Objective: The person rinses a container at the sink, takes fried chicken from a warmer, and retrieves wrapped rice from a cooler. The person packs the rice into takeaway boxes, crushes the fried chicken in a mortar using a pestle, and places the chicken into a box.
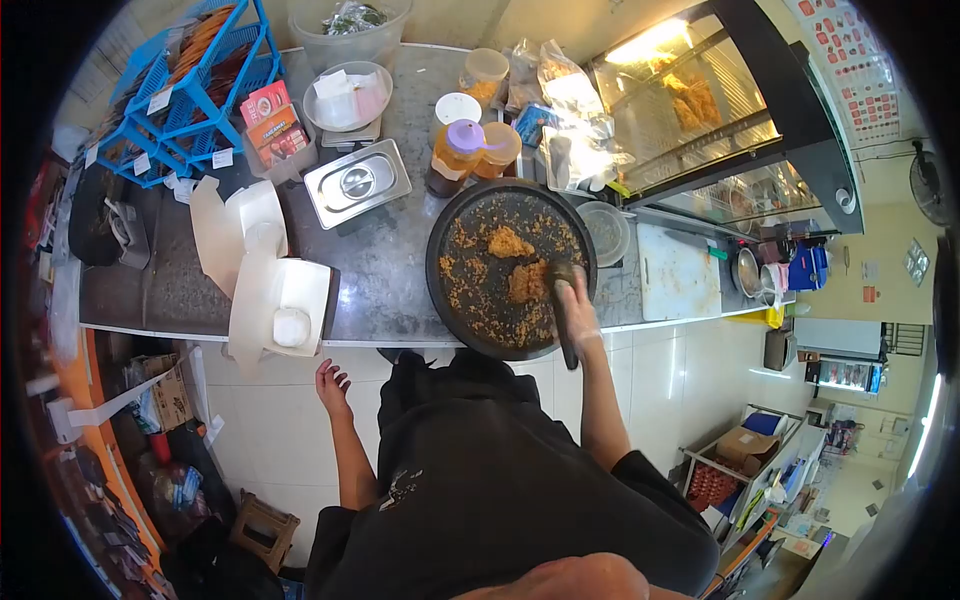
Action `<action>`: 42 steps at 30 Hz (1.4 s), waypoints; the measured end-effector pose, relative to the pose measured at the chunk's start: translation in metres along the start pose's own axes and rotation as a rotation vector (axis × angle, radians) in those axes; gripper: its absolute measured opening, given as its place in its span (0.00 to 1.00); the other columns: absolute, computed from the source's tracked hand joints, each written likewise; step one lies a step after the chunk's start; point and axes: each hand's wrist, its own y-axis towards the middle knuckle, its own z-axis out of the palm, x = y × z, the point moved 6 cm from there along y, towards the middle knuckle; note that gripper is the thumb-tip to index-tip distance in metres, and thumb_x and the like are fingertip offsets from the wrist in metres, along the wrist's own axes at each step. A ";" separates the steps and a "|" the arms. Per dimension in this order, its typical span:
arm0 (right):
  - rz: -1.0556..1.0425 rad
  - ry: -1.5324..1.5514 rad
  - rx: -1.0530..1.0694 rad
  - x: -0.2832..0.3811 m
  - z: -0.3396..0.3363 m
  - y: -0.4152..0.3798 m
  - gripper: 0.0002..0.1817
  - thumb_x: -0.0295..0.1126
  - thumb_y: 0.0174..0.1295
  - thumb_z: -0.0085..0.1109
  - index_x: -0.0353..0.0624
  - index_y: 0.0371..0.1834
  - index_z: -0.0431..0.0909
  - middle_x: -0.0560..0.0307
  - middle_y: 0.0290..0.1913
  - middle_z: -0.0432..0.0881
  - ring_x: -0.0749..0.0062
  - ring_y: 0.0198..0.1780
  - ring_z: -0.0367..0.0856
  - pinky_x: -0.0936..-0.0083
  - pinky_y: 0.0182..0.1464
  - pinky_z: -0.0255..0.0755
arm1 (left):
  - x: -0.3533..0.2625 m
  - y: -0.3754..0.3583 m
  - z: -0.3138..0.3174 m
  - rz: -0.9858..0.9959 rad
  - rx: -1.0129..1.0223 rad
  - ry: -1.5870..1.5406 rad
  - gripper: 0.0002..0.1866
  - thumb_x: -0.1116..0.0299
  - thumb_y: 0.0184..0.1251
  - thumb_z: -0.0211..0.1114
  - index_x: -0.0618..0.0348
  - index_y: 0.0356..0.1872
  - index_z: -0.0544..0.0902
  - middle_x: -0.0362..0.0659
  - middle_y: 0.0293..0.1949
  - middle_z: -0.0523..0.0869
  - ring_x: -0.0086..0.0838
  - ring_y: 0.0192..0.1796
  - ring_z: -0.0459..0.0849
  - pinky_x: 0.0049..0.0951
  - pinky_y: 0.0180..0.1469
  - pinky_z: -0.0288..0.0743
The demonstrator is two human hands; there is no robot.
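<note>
A round black pan (460,300) stands at the counter's front edge, strewn with brown crumbs. Two pieces of fried food lie in it, an upper piece (509,242) and a lower piece (527,282). My right hand (578,305) is at the pan's right side, wrapped round a dark, long-handled tool (563,320) whose upper end is beside the lower piece. Off the counter's front edge, my left hand (332,385) hangs with fingers apart and nothing in it. Two open cardboard boxes (245,310) sit left of the pan, each with a white round item inside.
Behind the pan stand a purple-lidded bottle (458,150) and other tubs. A lidded steel container (357,184) is at the back left, near blue baskets (200,80). A lit glass cabinet (690,110) and a white cutting board (680,275) are on the right.
</note>
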 end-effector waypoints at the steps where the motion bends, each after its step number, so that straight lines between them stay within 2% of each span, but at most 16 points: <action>1: 0.107 0.004 0.055 -0.011 0.003 0.008 0.33 0.50 0.72 0.50 0.65 0.78 0.51 0.47 0.54 0.80 0.65 0.41 0.80 0.70 0.41 0.78 | 0.002 -0.001 -0.001 -0.008 0.004 0.018 0.14 0.65 0.71 0.53 0.48 0.55 0.78 0.37 0.42 0.79 0.24 0.39 0.78 0.26 0.40 0.73; 5: 0.274 -0.012 0.129 0.058 -0.009 -0.010 0.33 0.49 0.72 0.50 0.63 0.79 0.52 0.48 0.52 0.80 0.67 0.33 0.81 0.71 0.29 0.77 | -0.003 -0.003 -0.001 -0.006 -0.008 0.016 0.14 0.65 0.71 0.53 0.48 0.55 0.78 0.37 0.42 0.79 0.24 0.39 0.79 0.26 0.39 0.74; 6: 0.224 0.107 0.100 0.071 -0.011 -0.010 0.34 0.48 0.71 0.51 0.64 0.78 0.52 0.50 0.45 0.82 0.70 0.24 0.77 0.73 0.19 0.71 | -0.002 -0.001 0.000 -0.009 -0.020 0.010 0.14 0.65 0.70 0.54 0.47 0.55 0.78 0.37 0.42 0.79 0.24 0.39 0.79 0.26 0.39 0.74; 10: 0.112 0.132 0.176 0.123 -0.010 -0.010 0.34 0.48 0.71 0.52 0.65 0.78 0.52 0.49 0.48 0.81 0.70 0.30 0.77 0.73 0.27 0.71 | 0.008 -0.002 -0.002 -0.016 -0.014 -0.011 0.15 0.65 0.70 0.54 0.47 0.56 0.77 0.37 0.42 0.79 0.25 0.39 0.79 0.26 0.39 0.74; 12: 0.211 -0.003 0.229 0.147 0.014 -0.014 0.35 0.50 0.70 0.53 0.67 0.78 0.52 0.47 0.57 0.78 0.66 0.45 0.79 0.74 0.44 0.74 | 0.007 -0.005 0.001 -0.019 -0.018 -0.006 0.15 0.65 0.70 0.54 0.47 0.56 0.78 0.37 0.42 0.79 0.25 0.40 0.79 0.26 0.40 0.74; 16: -0.194 -0.748 0.179 0.041 0.082 0.054 0.38 0.57 0.69 0.48 0.66 0.79 0.48 0.44 0.55 0.80 0.59 0.29 0.83 0.69 0.31 0.78 | 0.009 -0.011 0.000 -0.010 -0.018 -0.007 0.15 0.64 0.70 0.54 0.47 0.56 0.78 0.37 0.42 0.79 0.25 0.40 0.79 0.27 0.40 0.74; 18: 0.008 -0.458 0.319 0.071 0.074 0.056 0.35 0.55 0.70 0.47 0.66 0.79 0.49 0.45 0.53 0.82 0.59 0.27 0.83 0.69 0.23 0.77 | 0.014 -0.006 -0.002 -0.001 -0.040 -0.056 0.15 0.64 0.70 0.54 0.47 0.56 0.78 0.37 0.42 0.79 0.25 0.40 0.79 0.27 0.40 0.75; 19: 0.282 -0.196 0.437 0.108 0.065 0.030 0.34 0.54 0.71 0.47 0.65 0.78 0.51 0.45 0.52 0.82 0.58 0.30 0.84 0.69 0.23 0.77 | 0.018 -0.008 -0.013 -0.010 -0.043 -0.055 0.15 0.64 0.71 0.54 0.47 0.56 0.78 0.37 0.42 0.79 0.25 0.40 0.79 0.27 0.40 0.75; 20: 0.251 -0.217 0.403 0.124 0.059 0.027 0.34 0.52 0.72 0.47 0.63 0.79 0.51 0.48 0.52 0.82 0.63 0.27 0.83 0.73 0.17 0.73 | 0.021 -0.008 -0.018 -0.012 -0.044 -0.044 0.15 0.64 0.71 0.54 0.46 0.56 0.77 0.37 0.42 0.79 0.25 0.40 0.79 0.27 0.40 0.75; 22: 0.067 -0.236 0.348 0.109 0.057 0.039 0.34 0.53 0.72 0.46 0.64 0.79 0.49 0.44 0.53 0.83 0.60 0.30 0.85 0.68 0.26 0.77 | 0.031 -0.012 -0.030 -0.017 -0.060 -0.035 0.15 0.64 0.71 0.54 0.46 0.56 0.77 0.37 0.42 0.79 0.25 0.40 0.79 0.27 0.40 0.74; 25: -0.179 -0.532 0.283 0.092 0.089 0.055 0.37 0.54 0.71 0.47 0.64 0.79 0.46 0.34 0.59 0.78 0.39 0.64 0.73 0.58 0.65 0.65 | 0.038 -0.018 -0.047 -0.062 -0.135 -0.075 0.15 0.65 0.70 0.54 0.48 0.55 0.78 0.38 0.42 0.79 0.24 0.38 0.79 0.25 0.38 0.74; 31: 0.018 -0.419 0.442 0.133 0.072 0.059 0.37 0.57 0.70 0.46 0.65 0.79 0.48 0.33 0.61 0.76 0.38 0.64 0.73 0.57 0.65 0.66 | 0.060 0.000 -0.061 -0.102 -0.090 -0.003 0.15 0.64 0.69 0.53 0.47 0.55 0.78 0.38 0.42 0.79 0.25 0.39 0.80 0.29 0.39 0.75; 34: -0.040 -0.467 0.318 0.132 0.066 0.043 0.37 0.57 0.70 0.46 0.64 0.79 0.48 0.39 0.66 0.72 0.39 0.66 0.71 0.59 0.66 0.65 | 0.075 0.000 -0.067 -0.117 -0.102 -0.023 0.15 0.62 0.71 0.53 0.45 0.56 0.77 0.39 0.43 0.79 0.27 0.40 0.79 0.30 0.40 0.75; 35: -0.161 -0.605 0.303 0.091 0.087 0.062 0.38 0.58 0.69 0.46 0.62 0.79 0.49 0.36 0.66 0.71 0.38 0.67 0.69 0.59 0.67 0.63 | 0.077 0.005 -0.068 -0.111 -0.098 -0.025 0.15 0.61 0.72 0.53 0.45 0.56 0.77 0.39 0.44 0.79 0.27 0.41 0.79 0.31 0.41 0.75; 40: 0.037 -0.541 0.409 0.122 0.073 0.049 0.36 0.57 0.71 0.42 0.60 0.79 0.48 0.30 0.65 0.70 0.35 0.67 0.67 0.57 0.68 0.62 | 0.101 0.009 -0.074 -0.181 0.014 0.090 0.16 0.57 0.74 0.52 0.45 0.57 0.77 0.41 0.46 0.80 0.30 0.43 0.81 0.33 0.41 0.76; 42: 0.044 -0.461 0.299 0.129 0.057 0.043 0.36 0.57 0.71 0.41 0.61 0.79 0.48 0.30 0.66 0.69 0.35 0.67 0.67 0.57 0.67 0.63 | 0.104 0.008 -0.079 -0.207 -0.027 0.105 0.15 0.59 0.74 0.51 0.45 0.56 0.77 0.41 0.45 0.81 0.29 0.40 0.81 0.30 0.38 0.75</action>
